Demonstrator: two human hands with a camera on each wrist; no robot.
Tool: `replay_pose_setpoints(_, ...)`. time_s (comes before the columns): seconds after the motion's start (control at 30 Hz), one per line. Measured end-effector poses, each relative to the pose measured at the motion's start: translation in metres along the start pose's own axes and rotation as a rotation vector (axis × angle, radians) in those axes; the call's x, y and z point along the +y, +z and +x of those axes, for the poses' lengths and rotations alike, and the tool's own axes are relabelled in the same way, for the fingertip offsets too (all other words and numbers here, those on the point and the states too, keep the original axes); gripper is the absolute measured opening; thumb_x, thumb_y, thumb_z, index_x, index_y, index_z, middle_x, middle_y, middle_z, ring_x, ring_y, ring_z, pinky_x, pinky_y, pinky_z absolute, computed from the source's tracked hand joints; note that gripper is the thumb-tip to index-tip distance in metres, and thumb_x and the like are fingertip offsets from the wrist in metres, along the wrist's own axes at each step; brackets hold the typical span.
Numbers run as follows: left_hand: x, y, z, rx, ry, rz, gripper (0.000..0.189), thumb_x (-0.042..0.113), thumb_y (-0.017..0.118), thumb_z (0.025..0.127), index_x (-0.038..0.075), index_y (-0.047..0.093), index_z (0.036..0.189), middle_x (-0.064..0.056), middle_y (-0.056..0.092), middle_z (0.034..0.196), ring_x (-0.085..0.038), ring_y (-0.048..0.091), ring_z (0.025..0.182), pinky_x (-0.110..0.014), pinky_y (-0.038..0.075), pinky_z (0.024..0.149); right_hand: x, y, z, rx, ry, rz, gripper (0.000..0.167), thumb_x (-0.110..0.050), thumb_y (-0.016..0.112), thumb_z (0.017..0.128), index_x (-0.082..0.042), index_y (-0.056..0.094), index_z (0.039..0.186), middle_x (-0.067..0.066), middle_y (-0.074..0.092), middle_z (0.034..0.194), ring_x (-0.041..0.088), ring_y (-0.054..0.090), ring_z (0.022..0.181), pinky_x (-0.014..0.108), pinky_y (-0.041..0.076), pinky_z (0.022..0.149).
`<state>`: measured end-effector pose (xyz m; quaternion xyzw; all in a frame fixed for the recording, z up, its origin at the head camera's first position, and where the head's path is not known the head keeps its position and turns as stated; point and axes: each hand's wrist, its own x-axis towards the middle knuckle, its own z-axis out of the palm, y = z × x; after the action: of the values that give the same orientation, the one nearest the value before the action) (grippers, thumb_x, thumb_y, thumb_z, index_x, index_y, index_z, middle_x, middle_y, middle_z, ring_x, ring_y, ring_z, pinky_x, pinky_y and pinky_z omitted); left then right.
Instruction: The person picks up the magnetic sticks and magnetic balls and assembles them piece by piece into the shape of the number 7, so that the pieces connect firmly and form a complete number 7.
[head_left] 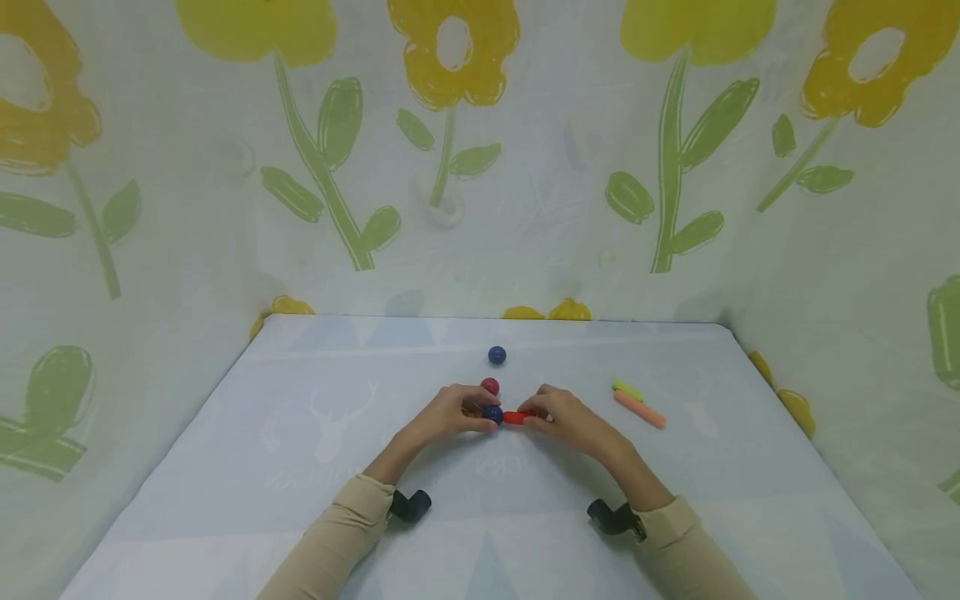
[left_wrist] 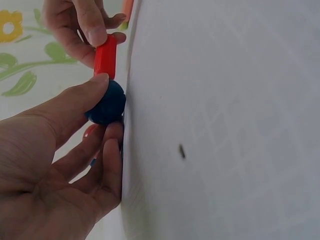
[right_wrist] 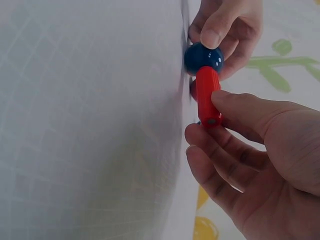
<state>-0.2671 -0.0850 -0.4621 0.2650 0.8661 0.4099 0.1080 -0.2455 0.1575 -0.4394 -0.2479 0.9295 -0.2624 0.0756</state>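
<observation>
Between thumb and fingers my left hand (head_left: 453, 412) pinches a dark blue ball (head_left: 492, 415), close over the table. My right hand (head_left: 566, 417) pinches a short red rod (head_left: 514, 417) that lies lengthwise toward the ball. In the right wrist view the rod's far end meets the blue ball (right_wrist: 204, 58), and its near end face shows a small grey spot. A red ball (head_left: 490, 386) sits just behind the left fingertips. Farther back on the table rests a second blue ball (head_left: 497, 355).
To the right on the white table (head_left: 300, 483) lie an orange rod (head_left: 640, 409) and a yellow-green rod (head_left: 627, 389), side by side. A flower-printed curtain (head_left: 525, 233) rises behind the table's back edge. Dark wrist cameras sit at both sleeves.
</observation>
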Motion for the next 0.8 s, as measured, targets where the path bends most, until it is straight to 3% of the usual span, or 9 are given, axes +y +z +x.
replay_pose_setpoints(0.37, -0.003, 0.001, 0.001, 0.005, 0.009, 0.006, 0.034, 0.022, 0.079, 0.083, 0.015, 0.07, 0.115, 0.0, 0.071, 0.108, -0.012, 0.061, 0.087, -0.024, 0.055, 0.085, 0.001, -0.001, 0.001, 0.009, -0.025, -0.008, 0.021, -0.015, 0.069, 0.091, -0.012, 0.074, 0.111, -0.001, 0.064, 0.094, 0.01, 0.054, 0.084, 0.021, 0.051, 0.076)
replay_pose_setpoints(0.8, -0.005, 0.002, 0.003, 0.008, 0.003, 0.005, 0.031, 0.023, 0.079, 0.083, 0.017, 0.07, 0.113, 0.0, 0.071, 0.108, -0.012, 0.061, 0.089, -0.028, 0.054, 0.087, 0.0, -0.013, 0.009, -0.01, 0.039, -0.014, 0.023, -0.021, 0.069, 0.092, -0.011, 0.073, 0.113, -0.002, 0.065, 0.092, 0.01, 0.058, 0.084, 0.023, 0.054, 0.076)
